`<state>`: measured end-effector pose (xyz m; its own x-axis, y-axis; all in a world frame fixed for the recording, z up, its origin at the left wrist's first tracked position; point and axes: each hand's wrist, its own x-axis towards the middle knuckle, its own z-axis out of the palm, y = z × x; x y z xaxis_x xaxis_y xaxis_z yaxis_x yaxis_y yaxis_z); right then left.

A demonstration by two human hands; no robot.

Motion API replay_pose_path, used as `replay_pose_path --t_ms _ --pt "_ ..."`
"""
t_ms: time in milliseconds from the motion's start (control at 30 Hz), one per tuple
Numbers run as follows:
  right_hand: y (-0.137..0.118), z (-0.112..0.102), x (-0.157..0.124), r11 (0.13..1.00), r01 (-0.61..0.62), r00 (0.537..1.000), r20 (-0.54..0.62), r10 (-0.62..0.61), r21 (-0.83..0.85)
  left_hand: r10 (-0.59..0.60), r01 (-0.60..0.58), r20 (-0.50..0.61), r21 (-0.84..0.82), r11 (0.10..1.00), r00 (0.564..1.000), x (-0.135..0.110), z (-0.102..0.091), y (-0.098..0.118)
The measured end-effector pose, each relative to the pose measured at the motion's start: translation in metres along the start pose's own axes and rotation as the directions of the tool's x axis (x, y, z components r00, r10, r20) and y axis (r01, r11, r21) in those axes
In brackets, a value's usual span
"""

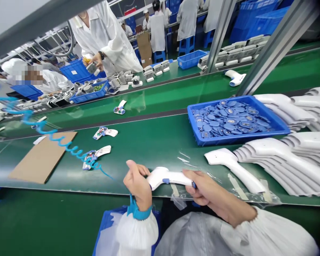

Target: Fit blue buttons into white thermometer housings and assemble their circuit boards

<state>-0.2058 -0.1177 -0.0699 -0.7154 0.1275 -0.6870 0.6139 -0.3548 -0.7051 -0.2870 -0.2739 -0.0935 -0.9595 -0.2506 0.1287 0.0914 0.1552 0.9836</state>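
Note:
A white handheld infrared thermometer (pixel 160 176) with a blue trigger lies sideways between my two hands, over the near edge of the bench. My left hand (pixel 139 183), with a blue band on its wrist, is closed at the thermometer's head; its thumb points up and some fingers are hidden. Around the handle end, my right hand (pixel 201 186) is wrapped with thumb and fingers. To the right lies a single white housing shell (pixel 233 165). Two opened thermometer halves (pixel 89 159) (pixel 104 132) with blue parts and visible electronics rest on the left.
A blue tray (pixel 200 141) holds many blue oval parts. Stacked white shells (pixel 277 151) fill the right side. Brown cardboard (pixel 42 156) lies left, under a coiled blue cord (pixel 53 137). Clear film (pixel 180 202) is taped at the bench edge. A co-worker (pixel 104 39) stands across the line.

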Motion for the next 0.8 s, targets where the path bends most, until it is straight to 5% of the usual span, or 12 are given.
replay_pose_path --t_ms 100,167,267,300,367,433,500,633,800 --pt "-0.005 -0.003 -0.001 0.972 -0.192 0.975 0.135 0.174 0.135 0.086 -0.091 -0.056 -0.096 0.991 0.995 -0.001 0.01 -0.003" --pt "-0.007 -0.003 -0.001 0.97 -0.233 0.956 0.2 0.216 0.067 0.113 -0.121 -0.091 -0.089 0.989 0.989 0.0 0.015 -0.003" --pt "-0.003 0.003 -0.002 0.955 -0.015 0.971 0.224 0.085 -0.297 0.072 -0.076 -0.086 -0.034 0.997 0.994 0.004 0.02 -0.005" --pt "0.0 0.006 -0.002 0.88 0.148 0.976 0.212 -0.056 -0.452 0.061 -0.062 -0.045 -0.008 0.998 0.997 0.005 0.022 -0.006" --pt "0.007 0.015 -0.002 0.547 0.407 0.904 0.238 -0.354 -0.731 0.055 -0.058 0.041 0.071 0.996 0.998 0.007 0.025 -0.008" --pt "0.015 0.023 -0.002 0.225 0.453 0.816 0.299 -0.494 -0.863 0.085 -0.107 0.116 0.203 0.973 0.99 0.007 0.029 -0.008" --pt "0.021 0.029 -0.001 0.034 0.437 0.774 0.356 -0.524 -0.899 0.142 -0.18 0.131 0.356 0.917 0.981 0.009 0.032 -0.009" --pt "0.036 0.04 0.007 -0.076 0.35 0.68 0.309 -0.665 -0.934 0.201 -0.213 0.078 0.497 0.841 0.976 0.02 0.039 -0.009" --pt "0.051 0.062 0.018 -0.064 0.221 0.683 0.202 -0.702 -0.973 0.194 -0.218 0.102 0.535 0.816 0.976 0.037 0.047 -0.01"
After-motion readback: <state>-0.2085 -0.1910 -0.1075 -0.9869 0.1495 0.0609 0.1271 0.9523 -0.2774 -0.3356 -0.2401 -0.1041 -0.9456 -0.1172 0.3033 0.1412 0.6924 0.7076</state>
